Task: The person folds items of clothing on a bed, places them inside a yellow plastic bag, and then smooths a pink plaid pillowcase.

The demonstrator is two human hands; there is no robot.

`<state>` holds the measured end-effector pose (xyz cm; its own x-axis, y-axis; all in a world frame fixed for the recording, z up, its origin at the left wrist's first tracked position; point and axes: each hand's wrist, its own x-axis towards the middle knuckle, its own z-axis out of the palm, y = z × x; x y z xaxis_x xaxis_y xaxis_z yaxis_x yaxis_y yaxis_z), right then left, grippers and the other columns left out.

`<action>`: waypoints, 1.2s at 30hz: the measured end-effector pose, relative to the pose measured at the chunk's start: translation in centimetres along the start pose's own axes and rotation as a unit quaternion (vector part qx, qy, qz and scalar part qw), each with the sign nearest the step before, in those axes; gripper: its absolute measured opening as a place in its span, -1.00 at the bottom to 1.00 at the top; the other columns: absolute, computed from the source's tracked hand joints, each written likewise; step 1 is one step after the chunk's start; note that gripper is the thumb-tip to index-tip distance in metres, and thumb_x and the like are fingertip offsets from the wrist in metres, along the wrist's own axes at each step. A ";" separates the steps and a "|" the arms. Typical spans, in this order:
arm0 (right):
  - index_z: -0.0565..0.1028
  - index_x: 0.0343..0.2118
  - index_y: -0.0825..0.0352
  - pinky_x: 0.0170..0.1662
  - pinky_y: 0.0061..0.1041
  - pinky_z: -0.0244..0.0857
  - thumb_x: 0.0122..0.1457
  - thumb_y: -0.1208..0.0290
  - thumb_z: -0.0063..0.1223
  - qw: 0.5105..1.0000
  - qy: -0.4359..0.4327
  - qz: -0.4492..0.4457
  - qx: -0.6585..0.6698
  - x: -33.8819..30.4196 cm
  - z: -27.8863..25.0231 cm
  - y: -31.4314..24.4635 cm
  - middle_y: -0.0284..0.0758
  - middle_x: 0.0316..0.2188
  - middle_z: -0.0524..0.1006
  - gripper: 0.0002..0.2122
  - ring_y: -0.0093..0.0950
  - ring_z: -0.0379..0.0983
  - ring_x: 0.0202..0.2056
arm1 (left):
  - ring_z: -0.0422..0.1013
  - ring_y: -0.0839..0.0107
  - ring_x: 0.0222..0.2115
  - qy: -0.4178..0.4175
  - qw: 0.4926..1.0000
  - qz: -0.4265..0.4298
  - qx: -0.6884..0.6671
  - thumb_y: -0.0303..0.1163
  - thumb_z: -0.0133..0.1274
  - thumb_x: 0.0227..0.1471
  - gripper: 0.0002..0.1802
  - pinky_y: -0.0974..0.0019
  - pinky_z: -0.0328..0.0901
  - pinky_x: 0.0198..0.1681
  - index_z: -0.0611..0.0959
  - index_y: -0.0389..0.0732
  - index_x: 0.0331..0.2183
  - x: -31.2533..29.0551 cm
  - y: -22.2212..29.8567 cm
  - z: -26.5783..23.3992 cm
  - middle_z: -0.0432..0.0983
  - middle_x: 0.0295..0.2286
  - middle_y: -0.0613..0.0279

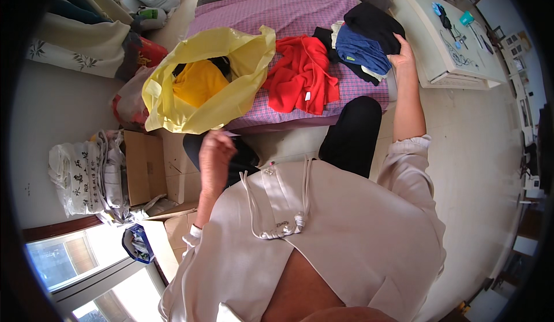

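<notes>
Ideally, the right hand [402, 52], fingers grasping the black garment [372, 25], should support the blue garment [359, 51] beside them; the yellow bag [249, 88] sits just beyond the left hand [217, 152], whose blurred grip I cannot tell.

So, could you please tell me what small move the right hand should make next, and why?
Probably lift the black garment with the right hand: that hand is at the garment's right edge, and the garment lies over part of the blue one, with nothing visible covering it.
</notes>
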<state>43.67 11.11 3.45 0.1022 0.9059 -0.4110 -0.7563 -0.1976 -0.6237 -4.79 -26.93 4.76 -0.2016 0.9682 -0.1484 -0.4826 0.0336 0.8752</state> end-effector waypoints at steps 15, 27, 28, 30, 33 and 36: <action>0.48 -0.15 0.43 0.02 -0.31 0.31 0.02 0.42 0.10 0.982 -0.129 -0.042 -0.131 -18.2 7.8 4.2 -0.20 -0.12 0.49 -0.68 -0.32 0.41 -0.08 | 0.17 0.08 0.10 -0.304 0.892 -0.266 -0.201 0.43 -0.21 -0.10 0.11 0.11 0.17 0.08 0.01 -0.25 0.20 10.0 -2.1 11.2 0.04 0.16 -0.06; 0.26 0.10 0.40 0.06 -0.48 0.19 -0.20 0.61 0.17 0.898 -0.325 0.043 -0.293 -24.4 3.5 11.7 -0.30 -0.02 0.39 -0.34 -0.46 0.33 -0.02 | 0.27 0.21 0.02 -0.212 0.942 -0.170 -0.198 -0.27 0.22 -0.10 -0.28 0.01 0.19 0.08 0.30 -0.17 0.08 8.7 -1.5 10.9 0.31 0.00 0.14; 0.25 0.10 0.41 0.07 -0.49 0.17 -0.21 0.60 0.18 0.883 -0.338 0.033 -0.324 -24.4 3.4 11.6 -0.30 -0.01 0.38 -0.32 -0.47 0.31 -0.01 | 0.30 0.24 -0.01 -0.199 0.954 -0.153 -0.164 -0.31 0.20 -0.09 -0.31 0.05 0.22 0.05 0.31 -0.18 0.07 8.4 -1.1 11.1 0.33 -0.02 0.15; 0.24 0.11 0.43 0.09 -0.49 0.14 -0.25 0.56 0.20 0.866 -0.372 0.028 -0.332 -24.5 3.2 11.7 -0.31 0.00 0.37 -0.29 -0.48 0.29 0.01 | 0.35 0.29 -0.07 -0.171 0.973 -0.119 -0.095 -0.40 0.18 -0.08 -0.38 0.13 0.30 -0.01 0.33 -0.19 0.04 7.4 -0.2 11.9 0.38 -0.07 0.17; 0.23 0.12 0.44 0.16 -0.48 0.02 -0.35 0.46 0.27 0.860 -0.433 0.057 -0.263 -24.4 2.8 11.7 -0.31 0.04 0.34 -0.19 -0.48 0.21 0.07 | 0.41 0.38 -0.16 -0.169 0.978 -0.092 -0.078 -0.51 0.16 -0.08 -0.47 0.26 0.32 -0.05 0.41 -0.22 -0.02 6.4 0.8 12.4 0.46 -0.16 0.19; 0.23 0.11 0.45 0.17 -0.48 0.02 -0.36 0.43 0.29 0.830 -0.455 0.041 -0.321 -23.4 2.8 11.9 -0.31 0.04 0.33 -0.18 -0.47 0.21 0.08 | 0.41 0.43 -0.16 -0.188 0.978 -0.067 -0.058 -0.56 0.17 -0.10 -0.47 0.32 0.30 -0.04 0.43 -0.24 -0.02 5.5 1.5 12.9 0.48 -0.17 0.22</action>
<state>30.46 -11.43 7.49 -0.6841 0.7291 0.0210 -0.2074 -0.1668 -0.9639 4.34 -18.36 11.22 0.1883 0.9803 -0.0592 -0.5806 0.1597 0.7984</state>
